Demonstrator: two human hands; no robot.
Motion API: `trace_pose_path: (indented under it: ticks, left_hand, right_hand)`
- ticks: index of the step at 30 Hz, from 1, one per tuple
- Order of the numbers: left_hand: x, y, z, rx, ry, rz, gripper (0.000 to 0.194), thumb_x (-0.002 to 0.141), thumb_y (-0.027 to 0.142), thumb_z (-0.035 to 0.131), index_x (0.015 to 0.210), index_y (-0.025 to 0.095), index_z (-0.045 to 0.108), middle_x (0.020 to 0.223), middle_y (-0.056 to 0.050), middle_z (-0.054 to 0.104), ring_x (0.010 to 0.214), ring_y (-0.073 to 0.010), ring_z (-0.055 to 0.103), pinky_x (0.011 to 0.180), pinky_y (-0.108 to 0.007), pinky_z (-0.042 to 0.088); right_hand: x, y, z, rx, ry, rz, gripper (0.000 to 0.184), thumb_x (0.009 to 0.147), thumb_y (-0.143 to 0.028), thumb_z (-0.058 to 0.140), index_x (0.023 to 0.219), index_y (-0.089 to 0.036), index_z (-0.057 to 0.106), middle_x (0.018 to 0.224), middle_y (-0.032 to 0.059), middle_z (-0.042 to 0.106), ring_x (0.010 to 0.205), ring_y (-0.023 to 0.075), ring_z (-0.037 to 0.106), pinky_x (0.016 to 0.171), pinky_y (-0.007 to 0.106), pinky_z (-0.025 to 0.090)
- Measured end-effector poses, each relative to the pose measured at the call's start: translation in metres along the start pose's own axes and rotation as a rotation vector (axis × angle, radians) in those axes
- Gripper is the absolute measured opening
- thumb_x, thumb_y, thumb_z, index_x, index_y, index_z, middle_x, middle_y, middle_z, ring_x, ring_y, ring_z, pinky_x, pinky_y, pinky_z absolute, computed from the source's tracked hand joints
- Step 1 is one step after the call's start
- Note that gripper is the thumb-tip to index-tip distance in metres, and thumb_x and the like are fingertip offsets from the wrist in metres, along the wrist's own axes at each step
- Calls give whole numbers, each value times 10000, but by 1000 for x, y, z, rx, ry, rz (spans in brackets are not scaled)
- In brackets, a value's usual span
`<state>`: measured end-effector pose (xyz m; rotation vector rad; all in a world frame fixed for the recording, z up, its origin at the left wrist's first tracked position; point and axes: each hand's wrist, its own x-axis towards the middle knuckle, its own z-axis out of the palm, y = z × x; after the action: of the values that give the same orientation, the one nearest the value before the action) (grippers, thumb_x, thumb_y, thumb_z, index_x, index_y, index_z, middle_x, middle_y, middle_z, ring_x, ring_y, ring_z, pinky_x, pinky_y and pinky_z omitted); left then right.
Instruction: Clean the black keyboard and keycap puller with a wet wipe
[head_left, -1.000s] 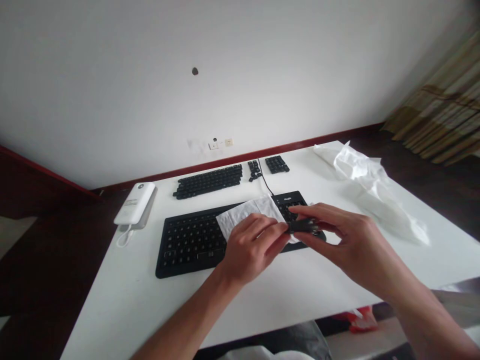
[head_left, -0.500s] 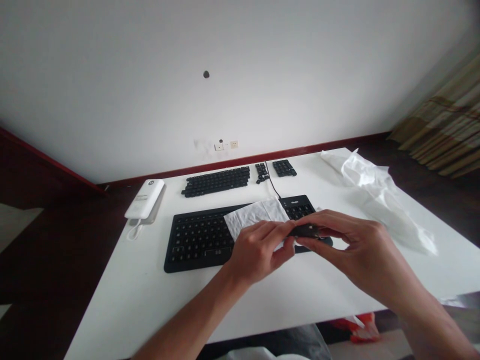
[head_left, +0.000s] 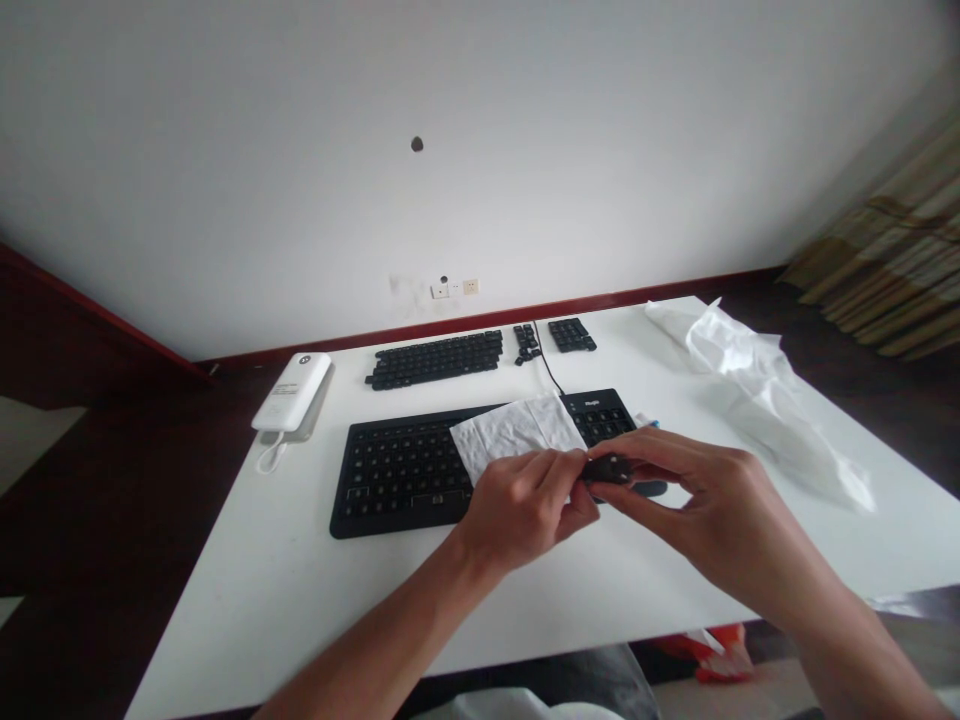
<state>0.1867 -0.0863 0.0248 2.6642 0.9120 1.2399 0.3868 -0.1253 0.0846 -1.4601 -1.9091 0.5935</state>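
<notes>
My right hand (head_left: 705,490) pinches a small dark object (head_left: 609,470) between thumb and fingers, in front of the keyboard's right part; its kind is not clear. Against its left end, the fingers of my left hand (head_left: 525,500) are bent and pressed together, covering part of it. Below and behind both hands lies a black keyboard base (head_left: 397,512) with its keycaps off. A white cloth (head_left: 517,432) rests across the middle of the base, partly hidden by my left hand.
Removed black keycaps lie at the back in a large block (head_left: 439,360), a narrow group (head_left: 526,343) and a number-pad block (head_left: 572,335). A white power bank (head_left: 292,392) with a short cable is at left. Crumpled white plastic (head_left: 765,385) spreads along the right.
The dark object has turned slightly, showing more of its surface, and both hands sit a little lower. My left fingers remain against it. The view has shifted slightly.
</notes>
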Motion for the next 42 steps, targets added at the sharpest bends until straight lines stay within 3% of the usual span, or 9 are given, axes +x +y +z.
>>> trace_pose_path:
  ticks: [6, 12, 18, 23, 29, 32, 36, 39, 42]
  left_hand:
    - [-2, -10, -1, 9, 81, -101, 235, 934, 85, 527, 1127, 193, 606, 845, 16, 756, 688, -122, 718, 646, -232, 577]
    - [5, -14, -4, -26, 42, -61, 374, 942, 112, 565, 1297, 218, 613, 1299, -64, 728, 1242, -236, 645, 1120, -445, 522]
    - [5, -6, -2, 13, 81, -112, 385, 948, 414, 714, 1282, 236, 648, 1082, -49, 792, 1137, -266, 692, 1152, -525, 449]
    - [3, -5, -1, -45, 88, -142, 202, 1021, 298, 644, 1203, 219, 686, 966, -12, 809, 869, -156, 746, 1069, -397, 480]
    - [1, 0, 4, -79, 43, -194, 230, 1050, 328, 602, 1235, 219, 686, 924, -3, 814, 794, -150, 747, 1055, -405, 459]
    - [1, -2, 6, -94, 1, -196, 294, 1034, 371, 623, 1286, 224, 663, 1006, -29, 808, 913, -188, 749, 1036, -423, 473]
    - [3, -10, 3, -96, -34, -244, 457, 1008, 475, 628, 1382, 214, 602, 1209, -99, 760, 1117, -261, 699, 1013, -451, 503]
    - [4, -14, 1, -87, -47, -283, 349, 1029, 387, 589, 1328, 211, 626, 1229, -99, 743, 1132, -262, 679, 1014, -450, 505]
    - [4, -17, 3, -66, -67, -298, 263, 1016, 319, 604, 1252, 216, 661, 1206, -90, 743, 1120, -261, 671, 1007, -448, 511]
  right_hand:
    - [-6, 0, -2, -22, 73, 17, 261, 914, -483, 756, 1069, -275, 787, 1011, 47, 768, 793, 204, 726, 703, 318, 646]
    - [-4, 5, -9, 231, 339, 181, 339, 836, -486, 832, 1051, -234, 758, 940, 48, 758, 782, 205, 730, 693, 304, 652]
    - [1, 17, -3, 432, 492, 233, 291, 804, -405, 869, 1008, -222, 770, 924, 55, 746, 732, 190, 717, 580, 262, 609]
    - [0, 23, 15, 605, 452, 171, 299, 827, -385, 855, 1054, -232, 736, 949, 38, 731, 739, 174, 713, 624, 259, 611]
    - [8, 8, 34, 622, 349, 119, 284, 878, -429, 803, 1017, -206, 696, 946, 62, 745, 819, 210, 730, 675, 290, 621]
    - [9, 8, 37, 621, 255, 108, 265, 922, -422, 761, 1044, -194, 701, 996, 80, 757, 872, 223, 742, 738, 313, 633]
    - [0, 29, 22, 562, 319, 137, 224, 965, -390, 713, 1107, -219, 682, 1087, 83, 755, 972, 228, 741, 812, 329, 634]
    - [-13, 47, -1, 408, 453, 167, 231, 952, -386, 723, 1125, -243, 668, 1102, 75, 756, 1053, 253, 735, 930, 401, 628]
    - [-29, 55, -21, 210, 425, 188, 250, 944, -401, 716, 1138, -246, 687, 1131, 90, 751, 1054, 279, 740, 953, 446, 637]
